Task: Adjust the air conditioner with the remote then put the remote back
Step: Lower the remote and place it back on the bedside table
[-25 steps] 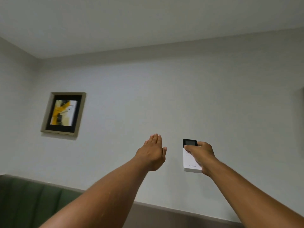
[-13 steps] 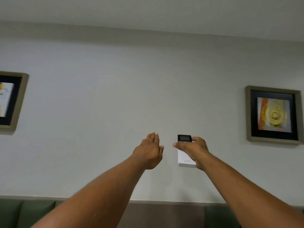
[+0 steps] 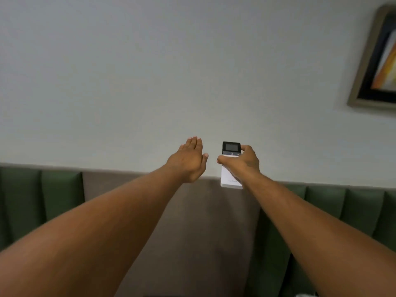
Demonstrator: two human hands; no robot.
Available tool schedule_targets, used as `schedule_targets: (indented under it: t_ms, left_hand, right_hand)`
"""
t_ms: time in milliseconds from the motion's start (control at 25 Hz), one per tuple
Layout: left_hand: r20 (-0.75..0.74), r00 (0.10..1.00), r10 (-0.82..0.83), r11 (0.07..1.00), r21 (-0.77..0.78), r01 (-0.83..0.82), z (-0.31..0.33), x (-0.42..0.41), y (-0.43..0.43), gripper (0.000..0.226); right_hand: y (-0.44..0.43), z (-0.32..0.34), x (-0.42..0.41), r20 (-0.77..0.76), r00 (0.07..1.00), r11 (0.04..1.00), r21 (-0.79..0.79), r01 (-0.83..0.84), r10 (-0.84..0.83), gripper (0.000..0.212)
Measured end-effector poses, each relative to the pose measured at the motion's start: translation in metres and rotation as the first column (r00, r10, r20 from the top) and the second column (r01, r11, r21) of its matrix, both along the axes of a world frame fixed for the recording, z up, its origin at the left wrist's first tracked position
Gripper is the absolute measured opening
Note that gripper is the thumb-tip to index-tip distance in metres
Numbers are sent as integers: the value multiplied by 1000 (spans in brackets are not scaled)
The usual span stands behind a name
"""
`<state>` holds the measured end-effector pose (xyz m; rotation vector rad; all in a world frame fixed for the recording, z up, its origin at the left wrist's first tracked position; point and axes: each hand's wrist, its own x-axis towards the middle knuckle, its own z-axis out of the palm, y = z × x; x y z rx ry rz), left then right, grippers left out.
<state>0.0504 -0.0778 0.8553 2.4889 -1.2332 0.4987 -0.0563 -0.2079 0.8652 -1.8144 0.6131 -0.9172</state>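
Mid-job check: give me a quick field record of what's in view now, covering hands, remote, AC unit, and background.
right hand: shut on the remote, thumb across its front
remote: white body, dark top with a screen, held upright
left hand: open, flat, holding nothing, apart from the remote
air conditioner: not in view
wall: plain, framed picture at upper right
padded panels: green and brown, below the wall

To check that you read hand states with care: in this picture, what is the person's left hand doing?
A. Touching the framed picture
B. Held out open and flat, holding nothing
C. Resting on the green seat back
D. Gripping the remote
B. The left hand is stretched out with fingers straight and together and holds nothing, while the right hand beside it grips the remote.
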Motion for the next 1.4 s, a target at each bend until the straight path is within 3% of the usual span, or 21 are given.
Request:
schedule_targets:
  t_ms: [120,240,520,640,760,1000,1400]
  left_hand:
    - [-94,996,13,999,49,-8,-77,25,9,63]
    - [-188,982,36,993,117,-14,-176,43,18,63]
    - [-391,909,147,957,288,-31,-505,25,51,66]
    - [-419,890,182,920,391,-4,-646,-9,76,66]
    - [-471,859,200,895,445,35,-762,-45,98,66]
    - [-571,785,238,899,435,44,-858,-75,106,63]
    - [-566,789,240,897,440,43,-889,-60,92,65]
  right_hand:
    - [1,-84,28,-69,998,1000,-3,-8,8,61]
    - [5,-192,50,-146,989,999,23,-33,36,75]
    - [38,-532,38,-385,918,987,160,-35,95,80]
    - [62,-676,15,-528,840,983,182,-31,124,66]
    - [76,-790,-2,-631,762,984,174,-43,145,77]
    - [83,-882,-5,-711,693,992,62,-106,119,89]
    - [83,-911,5,-745,666,978,-169,-121,-46,87]
